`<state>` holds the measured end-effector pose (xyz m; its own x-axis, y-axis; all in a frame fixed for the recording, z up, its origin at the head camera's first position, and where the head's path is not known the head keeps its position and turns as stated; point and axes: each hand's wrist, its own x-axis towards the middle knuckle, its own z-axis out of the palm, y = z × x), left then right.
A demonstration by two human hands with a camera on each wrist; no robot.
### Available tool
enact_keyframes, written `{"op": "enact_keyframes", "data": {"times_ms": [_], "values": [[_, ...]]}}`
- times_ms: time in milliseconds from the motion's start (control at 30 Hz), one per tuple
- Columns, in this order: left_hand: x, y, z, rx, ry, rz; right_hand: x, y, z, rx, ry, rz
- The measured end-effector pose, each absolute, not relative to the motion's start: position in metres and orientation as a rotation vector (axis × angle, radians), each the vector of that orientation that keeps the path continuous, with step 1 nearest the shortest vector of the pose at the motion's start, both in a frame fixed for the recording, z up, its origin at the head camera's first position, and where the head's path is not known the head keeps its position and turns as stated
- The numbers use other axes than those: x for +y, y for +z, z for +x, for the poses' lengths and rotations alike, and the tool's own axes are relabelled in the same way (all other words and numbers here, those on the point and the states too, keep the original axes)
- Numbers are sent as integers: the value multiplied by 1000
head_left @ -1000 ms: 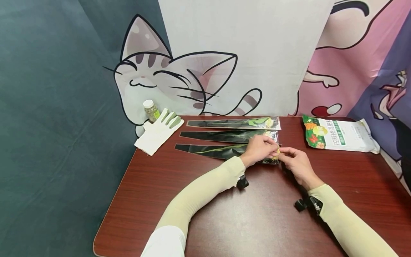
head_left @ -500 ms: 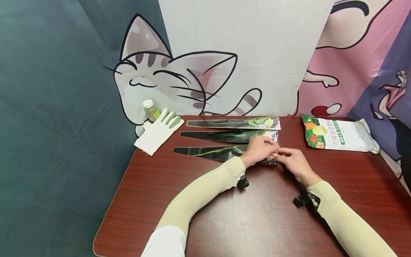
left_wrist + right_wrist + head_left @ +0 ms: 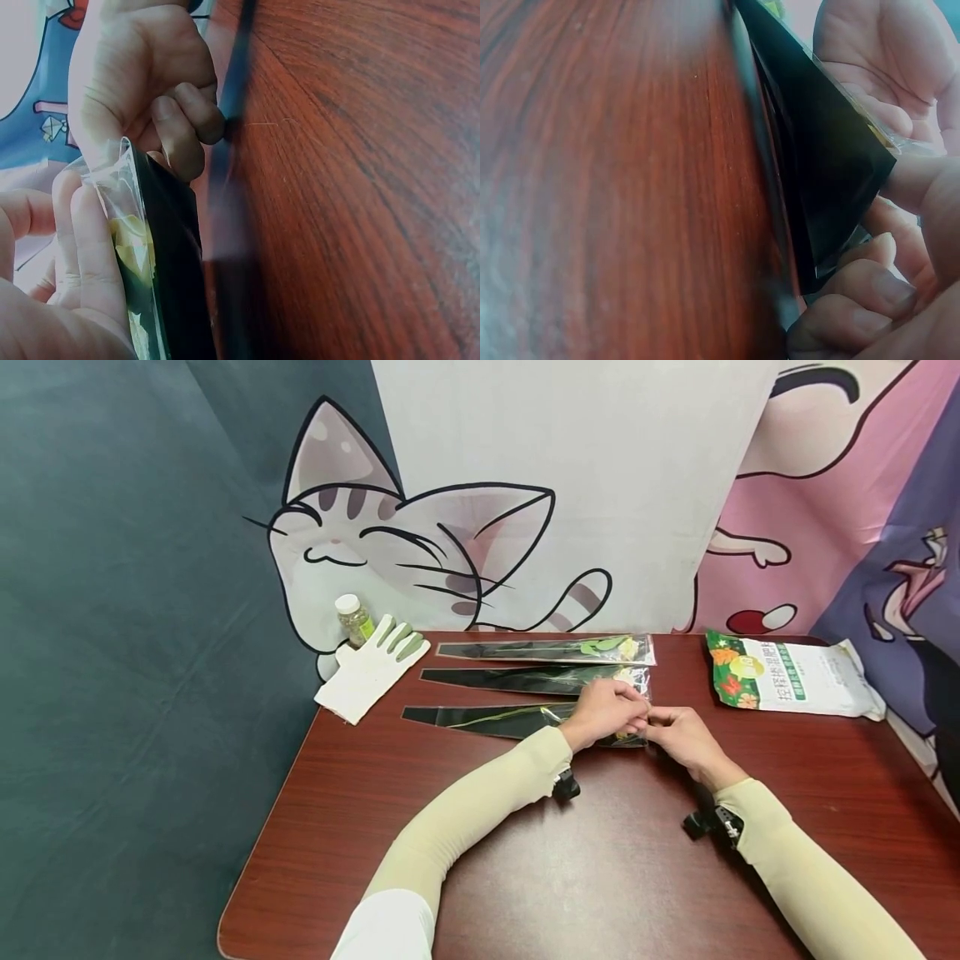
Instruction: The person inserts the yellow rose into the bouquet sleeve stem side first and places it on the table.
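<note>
Nearest me of three flower sleeves with black backs, one sleeve point(image 3: 495, 719) lies on the table, a thin green stem inside. Its clear open end is between my hands. My left hand point(image 3: 604, 710) pinches the film edge from above and covers most of the flower. The left wrist view shows yellow petals point(image 3: 133, 241) under the clear film. My right hand point(image 3: 688, 742) grips the sleeve's end corner from the right, thumb on top and fingers beneath; the right wrist view shows the black back point(image 3: 821, 150) raised off the table there.
Two more sleeved flowers, one sleeve point(image 3: 495, 679) in the middle and one sleeve point(image 3: 510, 650) behind it, lie alongside. A white glove point(image 3: 367, 677) and a capped jar point(image 3: 352, 620) are at the left. A fertilizer bag point(image 3: 795, 677) lies at the back right.
The near sleeve has shifted slightly left. My right hand has moved a little left, closer to my left hand, which stays nearly in place.
</note>
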<state>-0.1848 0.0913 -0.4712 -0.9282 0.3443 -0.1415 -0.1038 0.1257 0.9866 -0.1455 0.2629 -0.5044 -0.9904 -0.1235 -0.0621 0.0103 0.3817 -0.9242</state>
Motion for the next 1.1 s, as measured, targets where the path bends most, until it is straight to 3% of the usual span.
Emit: {"op": "enact_keyframes", "data": {"times_ms": [700, 867, 1100], "values": [[79, -472, -196, 2096, 1822, 225, 275, -494, -132, 2335, -1857, 51], [58, -470, -201, 2262, 1703, 391, 274, -490, -131, 2333, -1848, 77], [17, -465, -205, 2621, 1178, 764, 272, -490, -133, 2337, -1802, 129]]}}
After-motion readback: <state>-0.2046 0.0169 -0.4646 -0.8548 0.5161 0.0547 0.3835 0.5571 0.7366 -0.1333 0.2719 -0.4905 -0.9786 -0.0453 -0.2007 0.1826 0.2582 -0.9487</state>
